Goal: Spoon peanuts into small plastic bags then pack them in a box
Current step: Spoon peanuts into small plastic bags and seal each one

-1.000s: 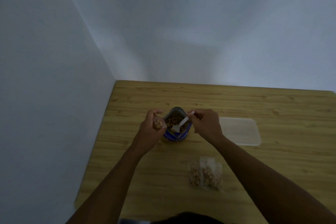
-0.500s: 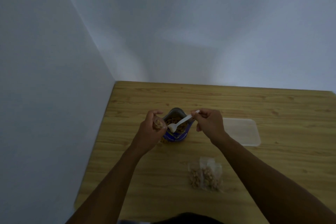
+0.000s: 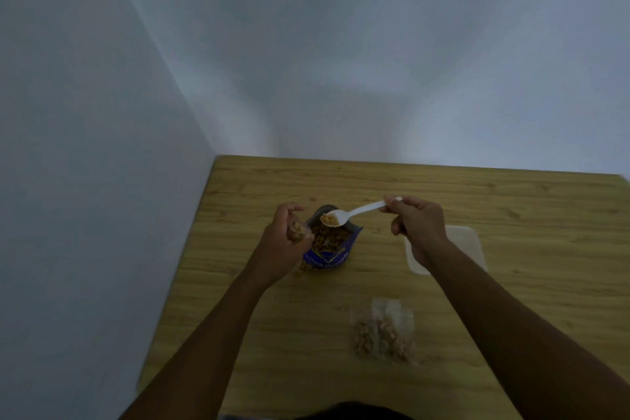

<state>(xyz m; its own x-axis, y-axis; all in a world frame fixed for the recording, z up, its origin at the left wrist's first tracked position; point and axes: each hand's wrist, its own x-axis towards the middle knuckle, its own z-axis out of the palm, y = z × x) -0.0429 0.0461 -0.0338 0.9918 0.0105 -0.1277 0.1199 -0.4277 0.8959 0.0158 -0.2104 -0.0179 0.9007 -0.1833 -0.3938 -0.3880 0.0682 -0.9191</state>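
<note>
A blue pouch of peanuts [image 3: 330,245] stands open on the wooden table [image 3: 477,201]. My right hand [image 3: 417,223] pinches the handle of a white plastic spoon [image 3: 358,212], whose bowl holds peanuts above the pouch mouth. To the left of the pouch, my left hand [image 3: 284,242] grips a small clear plastic bag [image 3: 297,231] with some peanuts in it. Filled small bags [image 3: 383,331] lie together on the table nearer to me.
A clear plastic box [image 3: 460,245] lies flat on the table, partly hidden behind my right wrist. Walls close in the table at its left and far edges. A few loose peanuts [image 3: 301,270] lie by the pouch's base.
My right hand has lifted the spoon out of the pouch with peanuts in its bowl and swung the handle up to the right. My left hand has kept hold of the small bag.
</note>
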